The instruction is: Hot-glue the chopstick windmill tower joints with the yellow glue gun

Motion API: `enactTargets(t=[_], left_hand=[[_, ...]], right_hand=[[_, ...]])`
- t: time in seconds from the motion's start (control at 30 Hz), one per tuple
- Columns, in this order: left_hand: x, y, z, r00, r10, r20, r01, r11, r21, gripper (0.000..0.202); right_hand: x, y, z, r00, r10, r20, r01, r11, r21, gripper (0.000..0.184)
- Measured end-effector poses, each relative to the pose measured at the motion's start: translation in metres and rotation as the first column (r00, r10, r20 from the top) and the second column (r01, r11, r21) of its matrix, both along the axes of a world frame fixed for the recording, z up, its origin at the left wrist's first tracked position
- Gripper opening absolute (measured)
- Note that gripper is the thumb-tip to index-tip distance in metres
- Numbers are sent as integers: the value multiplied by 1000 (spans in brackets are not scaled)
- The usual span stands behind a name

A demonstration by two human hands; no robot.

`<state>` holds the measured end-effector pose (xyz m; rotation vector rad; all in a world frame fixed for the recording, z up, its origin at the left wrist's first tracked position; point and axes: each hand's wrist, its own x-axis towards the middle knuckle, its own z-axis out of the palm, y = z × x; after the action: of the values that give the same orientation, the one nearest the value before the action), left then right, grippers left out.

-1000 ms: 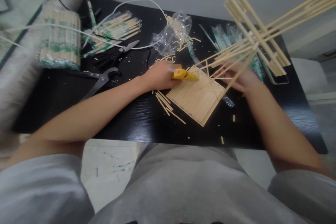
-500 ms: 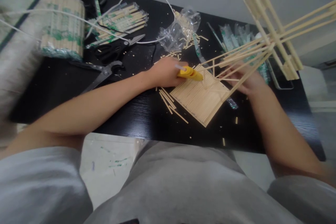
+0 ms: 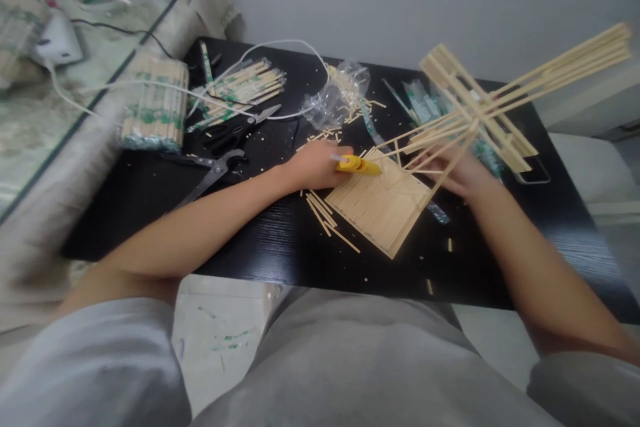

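Observation:
My left hand [image 3: 320, 165] is closed around a yellow glue gun [image 3: 359, 165], with a clear glue stick poking out of its back end. The gun's front end is over a square panel of thin wooden sticks [image 3: 383, 213] on the table. A stick frame [image 3: 425, 143] rises from this panel toward the right, topped by crossed blades [image 3: 480, 107] and a bundle of long sticks. My right hand [image 3: 450, 167] grips the frame from behind; its fingers are partly hidden by the sticks.
On the black table [image 3: 280, 240] lie black scissors [image 3: 240, 130], pliers [image 3: 217, 173], wrapped chopsticks [image 3: 245, 90], a packed chopstick bundle [image 3: 155, 103], clear plastic with stick scraps [image 3: 345, 90], loose cut sticks [image 3: 323, 213] and a phone [image 3: 535, 172]. A white cable [image 3: 250, 107] crosses the back.
The head view has tilted up, showing more of the wall and the glass surface at left. Both hands keep their holds; the gun stays over the panel.

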<state>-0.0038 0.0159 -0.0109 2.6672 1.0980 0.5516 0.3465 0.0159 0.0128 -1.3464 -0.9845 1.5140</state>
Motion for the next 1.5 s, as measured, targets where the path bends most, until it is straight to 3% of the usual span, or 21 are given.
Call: enactTargets(t=[0.2, 0.5, 0.63, 0.9, 1.2, 1.5], left_hand=[[-5, 0, -2, 1000, 16, -15, -16, 1000, -9, 15], [-14, 2, -6, 999, -29, 20, 29, 1000, 4, 11], [-18, 5, -11, 999, 8, 38, -7, 1000, -20, 14], [-19, 5, -6, 997, 2, 77, 2, 998, -57, 23], [-18, 3, 0, 990, -5, 142, 18, 996, -92, 26], [-18, 4, -1, 993, 17, 116, -8, 996, -85, 28]], right_hand=[[4, 3, -2, 988, 142, -67, -142, 990, 3, 16], [10, 15, -23, 924, 339, -175, -320, 939, 128, 43], [8, 18, -30, 920, 324, -222, -290, 941, 174, 39], [1, 19, -32, 907, 364, -212, -305, 915, 265, 54], [-3, 14, -21, 907, 374, -193, -323, 913, 249, 51], [-5, 15, -20, 915, 346, -209, -301, 929, 217, 50]])
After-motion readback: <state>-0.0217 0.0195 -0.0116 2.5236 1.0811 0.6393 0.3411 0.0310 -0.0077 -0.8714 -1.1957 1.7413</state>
